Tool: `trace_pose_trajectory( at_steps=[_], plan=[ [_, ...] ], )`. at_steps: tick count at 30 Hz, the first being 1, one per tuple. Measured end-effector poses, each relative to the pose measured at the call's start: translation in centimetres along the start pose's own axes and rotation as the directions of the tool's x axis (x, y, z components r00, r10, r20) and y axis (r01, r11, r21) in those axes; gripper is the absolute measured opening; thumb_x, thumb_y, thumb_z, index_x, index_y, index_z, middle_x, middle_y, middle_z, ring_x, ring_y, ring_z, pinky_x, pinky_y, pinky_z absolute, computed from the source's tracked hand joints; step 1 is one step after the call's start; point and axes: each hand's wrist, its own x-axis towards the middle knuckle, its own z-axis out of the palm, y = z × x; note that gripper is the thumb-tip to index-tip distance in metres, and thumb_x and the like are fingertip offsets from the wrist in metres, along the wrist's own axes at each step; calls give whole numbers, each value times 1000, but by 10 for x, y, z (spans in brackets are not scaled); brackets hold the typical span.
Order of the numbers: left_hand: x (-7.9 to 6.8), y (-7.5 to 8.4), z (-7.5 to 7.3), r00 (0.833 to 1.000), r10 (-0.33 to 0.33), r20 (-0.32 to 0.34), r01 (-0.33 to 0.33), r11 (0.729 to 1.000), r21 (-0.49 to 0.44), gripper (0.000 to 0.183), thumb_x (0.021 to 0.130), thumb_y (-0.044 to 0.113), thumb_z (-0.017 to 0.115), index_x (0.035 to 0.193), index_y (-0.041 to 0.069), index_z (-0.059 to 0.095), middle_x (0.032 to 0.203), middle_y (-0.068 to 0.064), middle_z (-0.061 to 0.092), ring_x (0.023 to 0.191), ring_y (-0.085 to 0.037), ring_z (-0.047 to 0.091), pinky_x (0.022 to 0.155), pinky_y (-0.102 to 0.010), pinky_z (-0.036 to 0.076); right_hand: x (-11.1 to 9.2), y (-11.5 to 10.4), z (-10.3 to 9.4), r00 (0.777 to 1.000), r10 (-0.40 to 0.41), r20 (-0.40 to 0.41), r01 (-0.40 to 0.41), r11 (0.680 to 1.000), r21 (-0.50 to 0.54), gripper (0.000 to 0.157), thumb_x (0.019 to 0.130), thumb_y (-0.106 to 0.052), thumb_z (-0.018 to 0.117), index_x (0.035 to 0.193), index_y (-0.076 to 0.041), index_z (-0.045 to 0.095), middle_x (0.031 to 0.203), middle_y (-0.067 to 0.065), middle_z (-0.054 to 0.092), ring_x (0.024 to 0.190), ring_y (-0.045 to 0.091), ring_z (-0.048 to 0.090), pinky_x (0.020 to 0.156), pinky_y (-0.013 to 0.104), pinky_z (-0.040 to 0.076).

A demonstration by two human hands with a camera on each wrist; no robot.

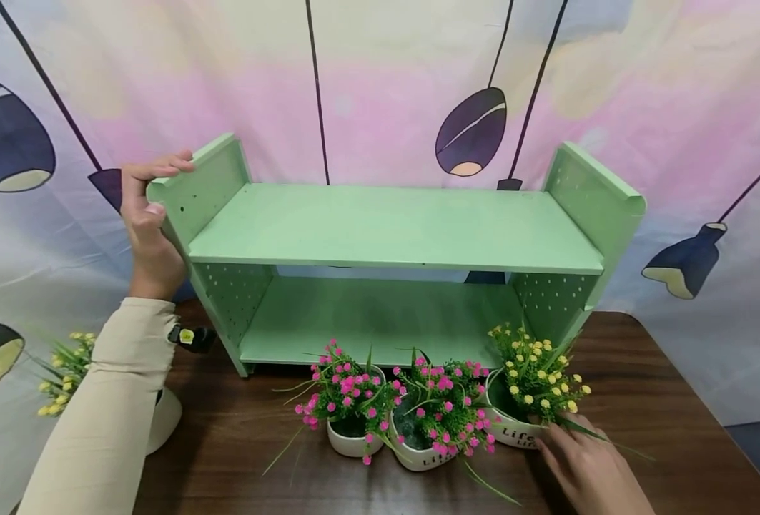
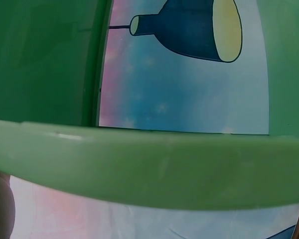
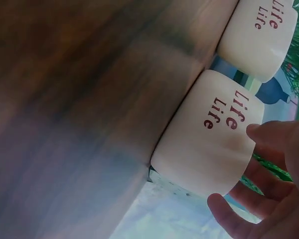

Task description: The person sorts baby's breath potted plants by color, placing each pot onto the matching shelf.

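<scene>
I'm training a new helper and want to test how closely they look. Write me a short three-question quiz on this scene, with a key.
1. Count: how many pink-flowered pots stand in front of the green shelf?

2. Multiple choice: which word is printed on the white pot that the right hand holds?
A) Love
B) Life
C) Home

3. True or false: both hands are on flower pots.

Key:
1. Two.
2. B.
3. False; the left hand grips the shelf's side panel.
</scene>
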Motion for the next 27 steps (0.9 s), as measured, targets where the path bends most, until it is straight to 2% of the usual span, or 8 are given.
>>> trace_pose_trajectory(
  at_steps=[3, 5, 9, 11, 18, 27],
  plan=[
    [0, 0, 0, 1000, 5, 5, -5, 1000, 18, 37, 79, 18, 48, 105, -4, 60, 110, -18, 68, 128, -42, 55, 108, -38, 47, 1, 1, 1, 1000, 16, 13, -16, 1000, 12, 49, 109, -53, 39, 87, -23, 71, 84, -14, 64, 88, 18, 65, 82, 38, 55],
    [0, 0, -1, 1000, 10, 2, -10, 1000, 26, 38, 78, 19, 46, 105, -4, 60, 110, -17, 67, 128, -42, 55, 109, -38, 47, 2, 1, 1, 1000, 15, 4, -15, 999, 47, 46, 109, -51, 39, 89, -24, 70, 86, -17, 56, 84, 11, 55, 81, 29, 46],
    [0, 1, -1, 1000, 14, 8, -14, 999, 28, 38, 79, 20, 48, 106, -4, 60, 111, -17, 67, 128, -42, 54, 110, -39, 46, 5, 2, 3, 999, -3, -34, 7, 993, 114, 46, 108, -51, 36, 90, -25, 70, 86, -21, 49, 82, 5, 45, 73, 21, 35],
    [-1, 1, -1, 1000, 20, 11, -20, 999, 33, 38, 79, 21, 50, 106, -4, 61, 110, -17, 67, 128, -42, 55, 110, -39, 46, 5, 1, 4, 998, -16, -54, 22, 992, 122, 51, 108, -52, 31, 90, -24, 70, 85, -21, 50, 81, 5, 44, 69, 21, 35],
    [-1, 1, 0, 999, 34, 5, -35, 998, 54, 39, 80, 24, 52, 105, -3, 61, 110, -16, 67, 127, -43, 56, 111, -39, 46, 9, -2, 7, 992, -68, -109, 78, 993, 91, 57, 111, -49, 28, 83, -18, 68, 83, -16, 48, 78, 8, 45, 65, 20, 35],
    [-1, -1, 0, 1000, 27, 9, -28, 999, 46, 39, 80, 24, 51, 106, -3, 61, 111, -17, 67, 129, -44, 54, 111, -40, 45, 20, -9, -5, 983, -87, -159, 96, 994, 51, 62, 113, -47, 28, 81, -14, 69, 82, -8, 58, 79, 15, 52, 68, 25, 41]
  ],
)
